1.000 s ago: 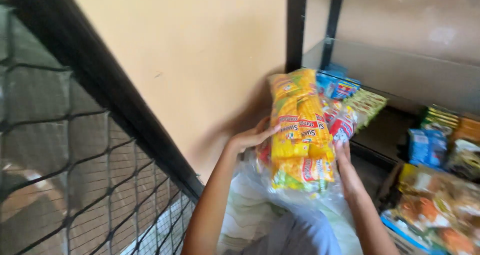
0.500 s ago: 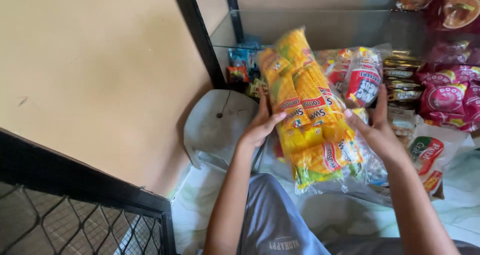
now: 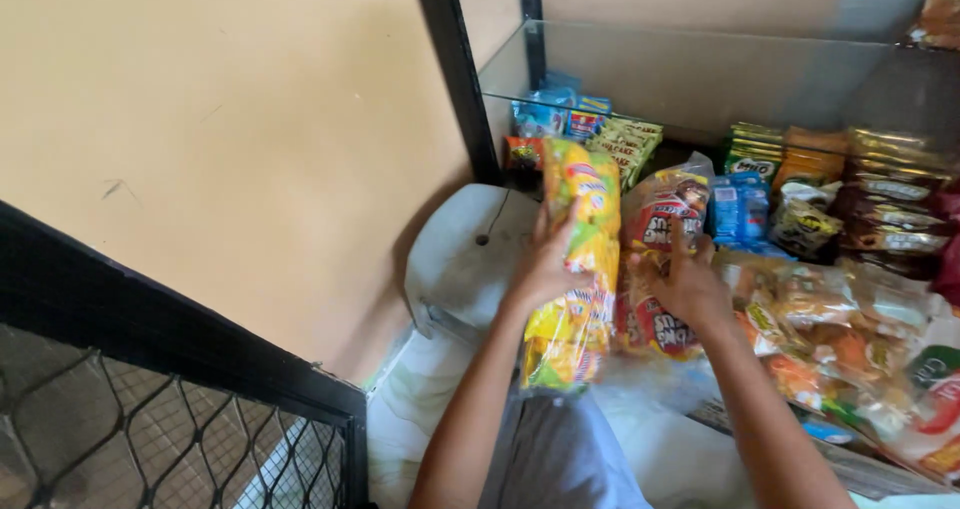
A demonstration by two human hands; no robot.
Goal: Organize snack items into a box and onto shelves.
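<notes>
My left hand (image 3: pixel 545 264) grips a long yellow bundle of snack packets (image 3: pixel 580 269), held upright on edge in front of the shelves. My right hand (image 3: pixel 685 279) rests on a clear bag of red-and-white snack packets (image 3: pixel 660 219) just to the right of the yellow bundle, fingers spread over it. Both bundles stand side by side, touching. My forearms reach up from the bottom of the view over my grey shorts (image 3: pixel 565 464).
A black-framed glass shelf unit (image 3: pixel 455 79) holds several rows of coloured sachets (image 3: pixel 620 139) and snack bags (image 3: pixel 850 309) at right. A white plastic chair or tub (image 3: pixel 460 259) sits by the beige wall (image 3: pixel 230 119). A black wire-mesh panel (image 3: pixel 150 429) fills the lower left.
The view has swung left and closer. The yellow bundle has turned from flat-facing to edge-on, and my right hand has shifted onto the red-and-white bag.
</notes>
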